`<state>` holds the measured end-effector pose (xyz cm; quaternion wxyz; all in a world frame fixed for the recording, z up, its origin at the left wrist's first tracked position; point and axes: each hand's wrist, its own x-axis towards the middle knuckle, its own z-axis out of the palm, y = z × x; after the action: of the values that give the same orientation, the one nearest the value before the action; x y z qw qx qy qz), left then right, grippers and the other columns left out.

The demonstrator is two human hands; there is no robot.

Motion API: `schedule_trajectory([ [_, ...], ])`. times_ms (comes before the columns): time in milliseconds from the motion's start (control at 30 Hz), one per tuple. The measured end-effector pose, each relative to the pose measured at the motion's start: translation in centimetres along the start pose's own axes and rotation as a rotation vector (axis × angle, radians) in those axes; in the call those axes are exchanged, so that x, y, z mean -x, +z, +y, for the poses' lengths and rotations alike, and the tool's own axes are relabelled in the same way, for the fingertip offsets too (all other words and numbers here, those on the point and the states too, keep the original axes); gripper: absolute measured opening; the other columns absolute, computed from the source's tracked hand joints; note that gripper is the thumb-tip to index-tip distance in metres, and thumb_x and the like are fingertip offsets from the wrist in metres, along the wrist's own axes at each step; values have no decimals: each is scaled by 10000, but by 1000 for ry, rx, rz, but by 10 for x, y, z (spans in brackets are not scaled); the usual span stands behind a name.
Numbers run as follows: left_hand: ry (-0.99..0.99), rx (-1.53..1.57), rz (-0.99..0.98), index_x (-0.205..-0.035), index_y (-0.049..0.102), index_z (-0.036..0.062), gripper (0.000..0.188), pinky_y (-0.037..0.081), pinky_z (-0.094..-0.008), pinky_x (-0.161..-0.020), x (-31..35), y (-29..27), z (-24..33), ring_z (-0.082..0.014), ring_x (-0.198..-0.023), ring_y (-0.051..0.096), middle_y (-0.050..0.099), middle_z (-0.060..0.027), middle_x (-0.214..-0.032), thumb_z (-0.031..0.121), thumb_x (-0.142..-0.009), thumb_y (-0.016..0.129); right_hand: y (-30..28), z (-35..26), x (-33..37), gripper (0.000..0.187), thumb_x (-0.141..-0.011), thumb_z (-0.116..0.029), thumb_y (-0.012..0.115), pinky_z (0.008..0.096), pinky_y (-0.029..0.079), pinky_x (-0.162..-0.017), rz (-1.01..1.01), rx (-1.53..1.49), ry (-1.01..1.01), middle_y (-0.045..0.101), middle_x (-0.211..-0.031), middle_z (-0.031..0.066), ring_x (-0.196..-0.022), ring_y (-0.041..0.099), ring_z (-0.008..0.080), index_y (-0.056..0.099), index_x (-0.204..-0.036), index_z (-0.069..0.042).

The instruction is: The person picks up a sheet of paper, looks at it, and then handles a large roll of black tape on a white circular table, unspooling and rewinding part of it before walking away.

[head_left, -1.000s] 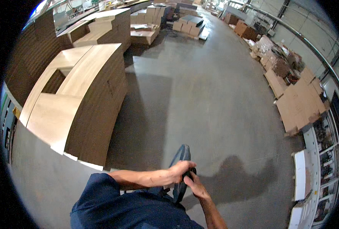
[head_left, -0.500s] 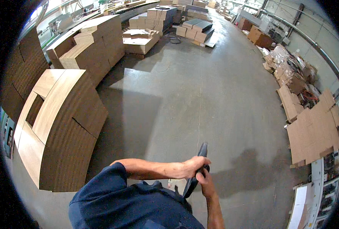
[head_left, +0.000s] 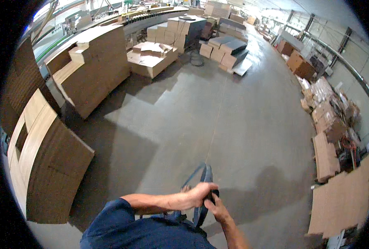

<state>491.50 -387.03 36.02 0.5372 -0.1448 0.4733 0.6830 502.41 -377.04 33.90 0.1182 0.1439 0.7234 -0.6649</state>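
Observation:
In front of my waist, both hands are closed on a dark loop-shaped handle (head_left: 207, 171), like a pallet jack's. My left hand (head_left: 199, 194) wraps over its upper part. Just below and to the right, my right hand (head_left: 219, 209) grips the same handle, its thumb beside the left fingers. The handle's far end points away from me over the floor, and its thin side bar shows left of the thicker bar. Whatever it is joined to is hidden by my arms and body.
A tall stack of wooden panels (head_left: 60, 174) stands close on my left, with another stack (head_left: 97, 70) beyond it. Ahead are low panel stacks (head_left: 225, 52) and a coiled cable (head_left: 196, 60). Cardboard sheets (head_left: 342, 199) and wrapped bundles (head_left: 328, 110) line the right wall.
My view has shifted forward and turned, with the near left stack now farther toward the left rim. The handle has moved slightly left in view, and both hands stay on it.

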Motion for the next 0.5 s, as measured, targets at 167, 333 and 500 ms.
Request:
schedule_trajectory([
  [167, -100, -117, -141, -951, 608, -8, 219, 480, -367, -656, -93, 102, 123, -190, -776, 580, 614, -95, -869, 187, -890, 529, -135, -59, -77, 887, -724, -566, 705, 361, 382, -951, 129, -47, 60, 528, -1211, 114, -1109, 481, 230, 427, -1306, 43],
  [333, -101, -93, -247, -1070, 527, -52, 345, 459, -395, -699, -223, 155, 210, -216, -846, 531, 549, -128, -932, 216, -857, 572, -244, -75, -185, 802, -736, -506, 733, 354, 413, -917, 233, -169, 51, 563, -1153, 96, -1057, 517, 216, 449, -1277, 13],
  [500, -82, -367, -216, -1131, 533, 26, 385, 400, -362, -829, -361, 196, 316, -225, -975, 497, 525, -127, -1075, 268, -841, 606, -360, -102, -319, 761, -776, -508, 703, 349, 423, -908, 232, -194, 68, 569, -1155, 110, -1039, 530, 213, 450, -1274, 8],
])
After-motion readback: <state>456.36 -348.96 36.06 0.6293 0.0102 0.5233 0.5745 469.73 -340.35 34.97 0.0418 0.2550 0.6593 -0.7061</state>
